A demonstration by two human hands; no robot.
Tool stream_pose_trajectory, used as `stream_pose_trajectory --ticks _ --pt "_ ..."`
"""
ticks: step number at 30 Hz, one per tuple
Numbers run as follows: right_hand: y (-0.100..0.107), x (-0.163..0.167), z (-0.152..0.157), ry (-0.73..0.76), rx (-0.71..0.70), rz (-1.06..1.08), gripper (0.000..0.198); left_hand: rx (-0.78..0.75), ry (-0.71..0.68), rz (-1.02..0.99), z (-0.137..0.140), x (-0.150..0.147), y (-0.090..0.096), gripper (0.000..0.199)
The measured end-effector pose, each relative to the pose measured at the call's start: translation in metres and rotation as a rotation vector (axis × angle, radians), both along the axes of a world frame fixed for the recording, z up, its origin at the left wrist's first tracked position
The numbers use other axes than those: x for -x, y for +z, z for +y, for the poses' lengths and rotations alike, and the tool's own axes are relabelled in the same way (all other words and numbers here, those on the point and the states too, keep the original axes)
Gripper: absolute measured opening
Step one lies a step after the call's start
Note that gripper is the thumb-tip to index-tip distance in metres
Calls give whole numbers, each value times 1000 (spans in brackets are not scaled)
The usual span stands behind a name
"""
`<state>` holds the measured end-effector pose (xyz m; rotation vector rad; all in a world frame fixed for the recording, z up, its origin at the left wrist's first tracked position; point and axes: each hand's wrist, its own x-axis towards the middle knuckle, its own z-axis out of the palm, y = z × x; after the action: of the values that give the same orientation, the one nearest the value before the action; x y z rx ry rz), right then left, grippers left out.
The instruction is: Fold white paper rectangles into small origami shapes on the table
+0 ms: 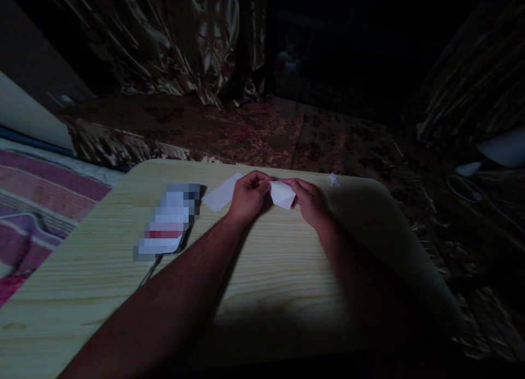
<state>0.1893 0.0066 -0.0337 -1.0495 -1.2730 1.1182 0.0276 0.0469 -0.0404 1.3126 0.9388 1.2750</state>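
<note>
Between my two hands is a small piece of white folded paper (283,195), held just above the wooden table near its far edge. My left hand (251,193) pinches the paper's left corner between thumb and fingers. On the opposite side, my right hand (308,198) grips the right edge, its thumb along the paper. A flat white paper sheet (222,192) lies just left of my left hand, partly behind it. Beyond my right hand, a small white folded paper star (333,179) rests near the far edge.
On the light wooden table (279,280), a phone (168,220) with a blurred screen lies left of my forearm, a cable running from it. Patterned brown cloth (254,127) covers a ledge behind. A striped bed cover (36,187) is at the left, a white lamp (504,148) at the right.
</note>
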Motion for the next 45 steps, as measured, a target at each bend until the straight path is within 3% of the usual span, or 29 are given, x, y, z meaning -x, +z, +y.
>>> stream_pose_trajectory --ticks 15,29,34,41,45 --pt "-3 6 1 63 65 -21 40 -67 21 6 0 0 -1 14" --pt "-12 11 5 19 4 -151 34 -64 -70 -62 -1 -1 0 28" --pt "-9 11 3 13 -11 -155 34 -83 -3 12 -1 -1 2 17" --pt "-7 11 4 -17 -29 -140 26 -83 -56 128 -8 0 11 29" --pt "-4 10 3 -53 5 -112 35 -103 -159 136 -10 0 13 29"
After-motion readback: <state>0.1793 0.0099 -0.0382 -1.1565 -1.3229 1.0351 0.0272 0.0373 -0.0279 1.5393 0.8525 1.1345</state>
